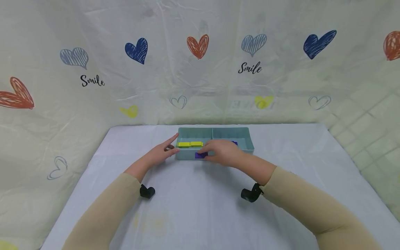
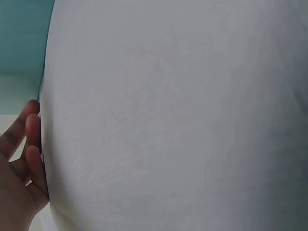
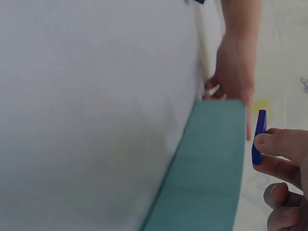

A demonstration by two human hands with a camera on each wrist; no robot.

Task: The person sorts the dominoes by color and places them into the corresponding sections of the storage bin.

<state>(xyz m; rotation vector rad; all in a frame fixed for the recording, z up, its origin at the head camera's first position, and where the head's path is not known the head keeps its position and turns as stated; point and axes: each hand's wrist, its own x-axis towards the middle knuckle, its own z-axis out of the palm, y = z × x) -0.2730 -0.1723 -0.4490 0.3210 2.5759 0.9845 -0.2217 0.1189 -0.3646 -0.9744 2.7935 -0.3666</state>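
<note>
A teal box (image 1: 215,156) with a divider (image 1: 213,133) between two compartments stands on the table. My left hand (image 1: 158,154) is at its left end, forefinger and thumb spread along the end wall. In the left wrist view, the other fingers hang bent beside the box. My right hand (image 1: 223,152) pinches a small flat blue block (image 3: 259,137) between thumb and fingers, over the box's front wall. Two yellow blocks (image 1: 190,144) lie end to end in the left compartment. Another blue block (image 1: 234,142) shows in the right compartment, partly hidden by the right hand.
White cloth covers the table (image 1: 193,208). Behind the box hangs a pale sheet (image 1: 218,86) printed with hearts and words. A black wrist mount (image 1: 147,191) sits on the left sleeve, and another black mount (image 1: 251,193) on the right.
</note>
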